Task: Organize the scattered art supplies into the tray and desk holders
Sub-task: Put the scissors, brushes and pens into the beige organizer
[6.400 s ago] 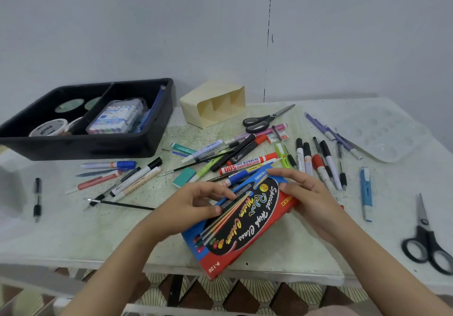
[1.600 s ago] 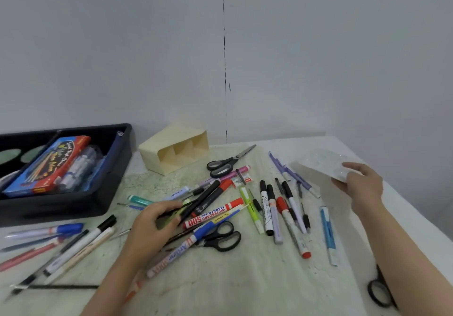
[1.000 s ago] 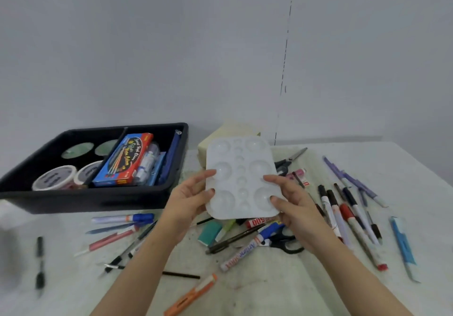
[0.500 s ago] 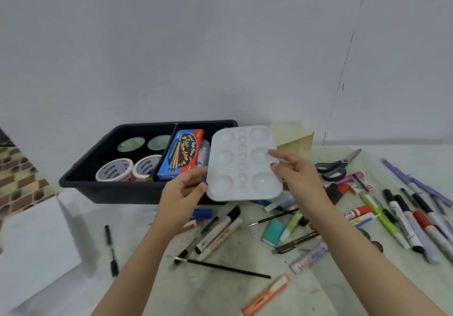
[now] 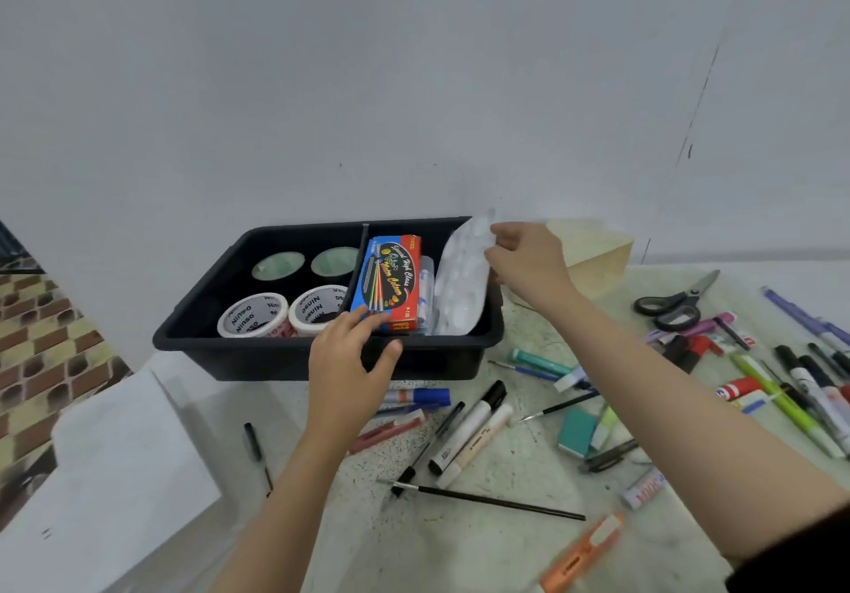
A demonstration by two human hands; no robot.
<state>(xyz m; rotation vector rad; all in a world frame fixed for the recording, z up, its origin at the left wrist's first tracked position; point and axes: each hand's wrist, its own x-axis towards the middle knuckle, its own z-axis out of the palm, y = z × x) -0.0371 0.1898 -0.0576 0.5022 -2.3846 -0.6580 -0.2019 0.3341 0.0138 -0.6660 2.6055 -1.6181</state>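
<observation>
**Art supplies, sorting count: tray part filled, most pens not yet stowed**

**Stowed, black tray (image 5: 253,358), left compartment:** four tape rolls. Two white printed rolls (image 5: 253,316) lie at the near side, with two green-cored rolls (image 5: 278,266) behind them.

**Stowed, tray, right compartment:** watercolour box (image 5: 391,282), lying on a clear plastic case (image 5: 427,289).

**Going in:** white paint palette (image 5: 460,280), on edge and tilted against the tray's right wall. Its lower end is inside the right compartment and its upper end is above the rim. The right hand (image 5: 529,261) pinches its upper edge between thumb and fingers. Judged nearly placed, not yet let go.

**Left hand (image 5: 354,358):** fingers loosely spread, tips touching the near end of the watercolour box, thumb outside the tray's front wall. It grips nothing.

**Right of the tray:** cream desk holder (image 5: 593,261), partly hidden by the right hand. Its contents cannot be told.

**Left to sort, on the table (image 5: 506,546):**
- In front of the tray: blue-capped marker (image 5: 418,397), black-capped marker (image 5: 469,427), black pen (image 5: 257,454), long paintbrush (image 5: 483,498), orange highlighter (image 5: 582,555).
- Front right of the tray: teal eraser (image 5: 577,431).
- Further right of the tray: scissors (image 5: 671,305) and a row of markers (image 5: 809,385).

**Judgement:** the bulky items are in or almost in. Every loose pen, marker, brush and cutter remains, so the task looks well under half done
</observation>
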